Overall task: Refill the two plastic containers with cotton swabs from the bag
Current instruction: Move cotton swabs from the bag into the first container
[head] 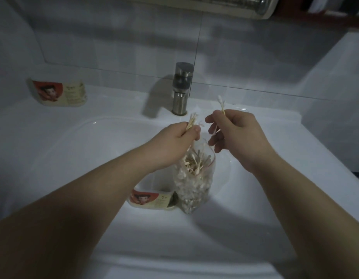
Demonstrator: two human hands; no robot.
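A clear plastic bag [194, 184] full of cotton swabs hangs over the sink basin. My left hand [174, 143] grips its top edge together with a small bunch of swabs [51, 121] that stick up past my fingers. To the right, my right hand [235, 133] pinches a few swabs [222, 105] between thumb and fingers, their white tips pointing up. One container [150, 200] with a red cartoon label lies in the basin, just left of the bag's bottom. A second labelled container [60, 91] lies on the counter at the back left.
A steel faucet [181, 87] stands at the back of the white sink [74, 158], just beyond my hands. Tiled walls rise behind and at the right. The light is dim.
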